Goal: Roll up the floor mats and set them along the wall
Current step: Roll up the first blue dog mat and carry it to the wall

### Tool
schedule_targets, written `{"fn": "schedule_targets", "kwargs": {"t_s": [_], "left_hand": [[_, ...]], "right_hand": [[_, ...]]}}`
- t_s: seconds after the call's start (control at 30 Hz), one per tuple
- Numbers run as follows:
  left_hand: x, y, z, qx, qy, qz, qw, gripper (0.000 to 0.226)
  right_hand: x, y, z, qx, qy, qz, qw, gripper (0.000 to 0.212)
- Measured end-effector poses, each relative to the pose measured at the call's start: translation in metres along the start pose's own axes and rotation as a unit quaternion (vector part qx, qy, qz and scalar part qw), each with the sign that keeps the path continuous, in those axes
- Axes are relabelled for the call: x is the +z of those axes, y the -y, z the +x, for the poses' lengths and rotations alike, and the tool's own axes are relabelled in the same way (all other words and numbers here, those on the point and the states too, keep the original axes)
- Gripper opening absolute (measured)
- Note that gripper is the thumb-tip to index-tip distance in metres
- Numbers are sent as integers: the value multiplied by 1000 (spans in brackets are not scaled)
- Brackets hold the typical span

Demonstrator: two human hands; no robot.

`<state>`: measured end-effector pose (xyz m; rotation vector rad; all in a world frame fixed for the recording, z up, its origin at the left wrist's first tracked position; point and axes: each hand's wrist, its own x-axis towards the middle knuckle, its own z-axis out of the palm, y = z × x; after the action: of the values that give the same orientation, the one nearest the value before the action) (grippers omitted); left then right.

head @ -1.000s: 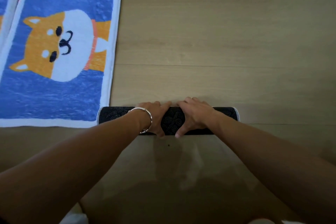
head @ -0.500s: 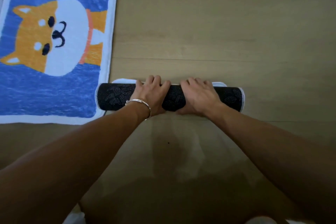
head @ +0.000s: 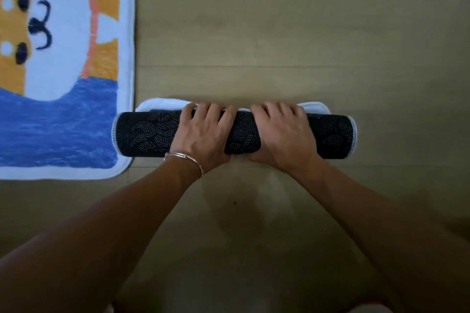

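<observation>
Rolled floor mat [head: 142, 134], dotted dark backing outward, lies on the wooden floor [head: 279, 33], its end touching the flat dog-picture mat [head: 76, 122]. The left hand [head: 203, 134] and right hand [head: 282, 134] grip its middle, fingers curled over the top and thumbs seemingly tucked underneath.

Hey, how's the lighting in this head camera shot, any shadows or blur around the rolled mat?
Head view: dim, warm light, darker toward the lower corners; a soft shadow lies on the floor just below the rolled mat; the left hand and right hand on it look sharp, no glare; the dog mat is slightly soft; wide-angle stretch enlarges the forearms.
</observation>
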<state>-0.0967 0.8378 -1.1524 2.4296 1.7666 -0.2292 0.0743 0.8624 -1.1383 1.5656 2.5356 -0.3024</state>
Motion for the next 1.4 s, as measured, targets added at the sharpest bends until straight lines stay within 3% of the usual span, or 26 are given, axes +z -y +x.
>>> {"fn": "schedule_targets", "kwargs": {"t_s": [0.13, 0.3, 0.43, 0.5, 0.6, 0.77, 0.97, 1.13, 1.4], "left_hand": [[3, -5, -4, -8, -3, 28, 1000, 88], [-9, -19, -6, -28, 111, 94, 989, 98], [-24, -34, 9, -71, 238, 124, 961, 91], [-36, -34, 16, -74, 301, 109, 945, 97], [-46, -27, 19, -53, 323, 90, 941, 94], [-59, -27, -31, 10, 248, 73, 966, 61], [-127, -18, -79, 69, 263, 101, 957, 64], [-242, -10, -38, 68, 195, 105, 973, 78], [-495, 17, -7, 148, 105, 145, 973, 89]], "right_hand": [[13, 4, -6, 10, -54, -8, 998, 71], [15, 6, -10, 16, -85, -19, 996, 69], [12, 18, -12, 71, -33, -26, 997, 67], [3, 21, -9, 77, 48, -20, 996, 74], [-7, 20, -7, 77, 180, 19, 981, 84], [-18, 52, -49, 129, 212, 51, 967, 62], [-82, 84, -99, 120, 216, 72, 966, 75], [-207, 42, -72, 101, 162, 60, 980, 79], [-455, 9, -80, 44, 70, 33, 996, 76]]}}
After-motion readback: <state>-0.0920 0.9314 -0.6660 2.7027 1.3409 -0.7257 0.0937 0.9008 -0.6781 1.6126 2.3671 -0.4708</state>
